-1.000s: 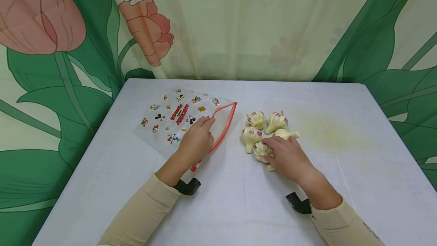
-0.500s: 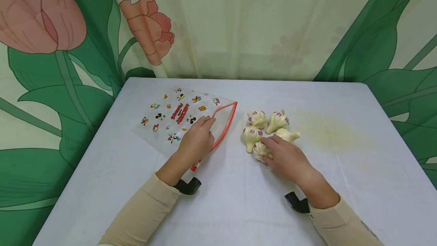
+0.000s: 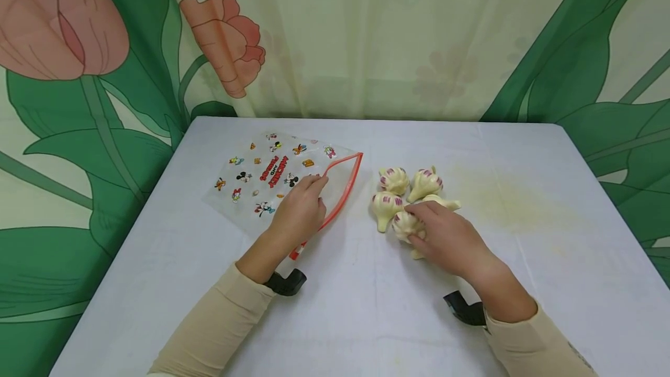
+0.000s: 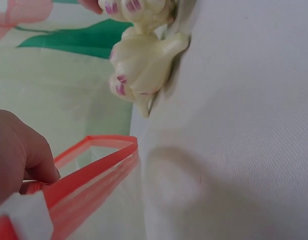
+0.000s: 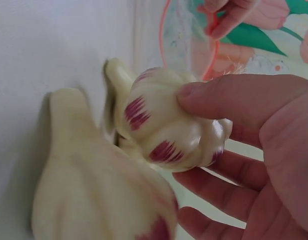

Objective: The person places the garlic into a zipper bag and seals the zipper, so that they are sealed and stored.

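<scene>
A clear zip bag (image 3: 246, 196) with cartoon prints and a red-edged mouth lies at the left of the table. My left hand (image 3: 298, 208) pinches the upper side of that mouth, and the red rims stand apart in the left wrist view. To the right, my right hand (image 3: 452, 240) grips a garlic bulb (image 5: 159, 125), cream with purple streaks, thumb on one side and fingers on the other. Close around it sit other garlic bulbs: one to the left (image 3: 386, 208), two behind, one partly covered by the hand (image 3: 442, 201), and another mostly hidden beneath.
A white cloth covers the table (image 3: 335, 319), with a yellowish stain at the right. Behind the far edge hangs a curtain (image 3: 377, 45) printed with flowers and leaves. Black camera mounts (image 3: 287, 283) jut from both wrists.
The gripped garlic bulb has shifted slightly up and to the right with my right hand, away from the left neighbouring bulb. My left hand stays at the bag mouth.
</scene>
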The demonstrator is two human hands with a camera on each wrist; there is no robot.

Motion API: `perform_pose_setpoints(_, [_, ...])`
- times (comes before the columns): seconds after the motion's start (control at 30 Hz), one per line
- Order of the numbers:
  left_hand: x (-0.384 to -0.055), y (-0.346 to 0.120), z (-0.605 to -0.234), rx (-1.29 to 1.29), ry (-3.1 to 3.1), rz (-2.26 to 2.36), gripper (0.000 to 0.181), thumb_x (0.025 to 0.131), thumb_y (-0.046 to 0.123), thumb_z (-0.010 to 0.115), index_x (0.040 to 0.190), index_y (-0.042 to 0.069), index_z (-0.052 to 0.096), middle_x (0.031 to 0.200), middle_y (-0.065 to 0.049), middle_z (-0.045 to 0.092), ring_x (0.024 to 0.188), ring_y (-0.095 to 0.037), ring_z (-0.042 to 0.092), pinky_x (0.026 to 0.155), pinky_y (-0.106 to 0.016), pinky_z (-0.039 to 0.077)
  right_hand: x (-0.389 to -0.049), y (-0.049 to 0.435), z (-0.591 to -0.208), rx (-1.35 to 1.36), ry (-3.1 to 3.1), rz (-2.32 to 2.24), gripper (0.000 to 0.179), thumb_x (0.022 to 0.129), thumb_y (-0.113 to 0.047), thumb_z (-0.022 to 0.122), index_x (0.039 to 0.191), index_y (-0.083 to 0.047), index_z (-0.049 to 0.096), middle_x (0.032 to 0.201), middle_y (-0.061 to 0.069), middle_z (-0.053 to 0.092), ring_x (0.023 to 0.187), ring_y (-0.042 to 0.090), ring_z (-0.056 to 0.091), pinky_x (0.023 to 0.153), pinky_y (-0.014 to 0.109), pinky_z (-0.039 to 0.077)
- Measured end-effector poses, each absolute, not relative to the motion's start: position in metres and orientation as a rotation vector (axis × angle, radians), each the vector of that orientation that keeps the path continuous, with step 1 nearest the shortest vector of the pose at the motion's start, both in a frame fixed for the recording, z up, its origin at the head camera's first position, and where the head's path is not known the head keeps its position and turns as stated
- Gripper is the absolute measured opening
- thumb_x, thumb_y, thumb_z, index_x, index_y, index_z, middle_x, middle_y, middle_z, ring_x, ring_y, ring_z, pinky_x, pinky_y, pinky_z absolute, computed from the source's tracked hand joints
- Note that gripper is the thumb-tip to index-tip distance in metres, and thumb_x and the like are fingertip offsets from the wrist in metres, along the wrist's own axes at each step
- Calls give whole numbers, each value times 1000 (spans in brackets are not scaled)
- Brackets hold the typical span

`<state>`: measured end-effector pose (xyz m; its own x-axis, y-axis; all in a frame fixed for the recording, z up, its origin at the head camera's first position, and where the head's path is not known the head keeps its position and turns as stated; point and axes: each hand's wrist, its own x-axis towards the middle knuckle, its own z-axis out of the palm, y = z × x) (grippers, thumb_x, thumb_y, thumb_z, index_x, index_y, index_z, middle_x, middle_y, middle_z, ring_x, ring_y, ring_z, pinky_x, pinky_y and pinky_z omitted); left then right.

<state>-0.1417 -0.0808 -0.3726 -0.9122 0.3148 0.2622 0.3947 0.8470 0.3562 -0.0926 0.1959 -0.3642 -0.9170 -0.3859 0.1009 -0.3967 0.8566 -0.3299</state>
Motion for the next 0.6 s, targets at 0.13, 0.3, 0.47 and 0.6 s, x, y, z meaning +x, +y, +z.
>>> perform_pose_setpoints(0.13, [-140,-83,-372,-583,-2772,-603,44,87,-4,67,131,-4,63,126,-18,62,118,-29,61,92,-38,52,-91,197,-361,674,-2887,607,46,84,-13,77,126,-1,61,119,13,63,106,30,62,82,48,53])
perform_pose_setpoints(0.3, [-137,-84,-370,-607,-2701,-636,44,86,-6,66,130,-4,63,125,-18,61,114,-29,63,85,-37,56,-93,193,-362,747,-2714,726,46,80,-6,79,122,-1,61,116,12,61,100,25,59,78,43,53])
perform_pose_setpoints(0.47, [-134,-84,-369,-614,-2622,-688,45,85,-9,67,129,-4,64,125,-18,61,107,-28,66,76,-34,58,-95,181,-361,752,-2601,867,47,79,-2,77,123,-1,61,119,13,60,100,23,56,74,41,55])
perform_pose_setpoints(0.6, [-132,-83,-367,-608,-2584,-707,45,84,-10,67,128,-3,65,125,-17,61,100,-27,69,69,-32,58,-100,165,-360,718,-2548,1041,49,80,-2,77,126,-2,62,121,12,60,102,22,57,75,39,57])
